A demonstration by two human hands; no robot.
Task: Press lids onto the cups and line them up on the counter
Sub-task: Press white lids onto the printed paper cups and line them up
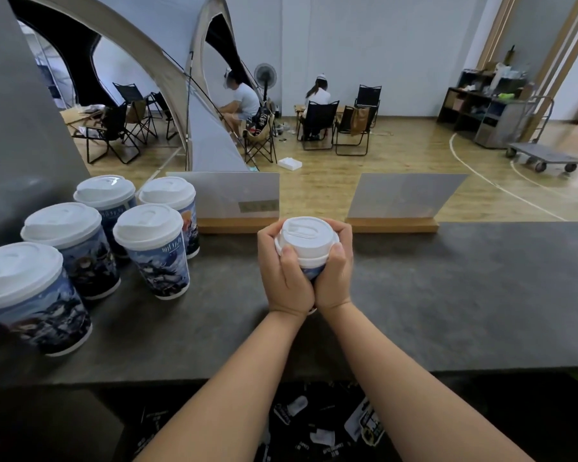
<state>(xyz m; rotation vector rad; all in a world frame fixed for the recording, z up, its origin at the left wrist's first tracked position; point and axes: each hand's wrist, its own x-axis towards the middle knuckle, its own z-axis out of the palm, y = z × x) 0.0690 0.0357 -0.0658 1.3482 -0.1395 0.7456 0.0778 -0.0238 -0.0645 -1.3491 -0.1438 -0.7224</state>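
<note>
Cup (312, 271) stands upright mid-counter (447, 295), white lid (306, 236) on top, with left hand (286, 271) and right hand (336, 271) both wrapped around it. Five lidded cups (154, 251) cluster well to its left; two sign stands (397, 208) sit just behind.

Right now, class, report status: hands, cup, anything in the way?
Left hand, right hand both grip cup, thumbs on lid. Five lidded cups stand left. Nothing in the way.

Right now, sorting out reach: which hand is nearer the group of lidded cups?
Left. The left hand grips the cup's side facing the lidded cups; the right hand grips the far side.
</note>
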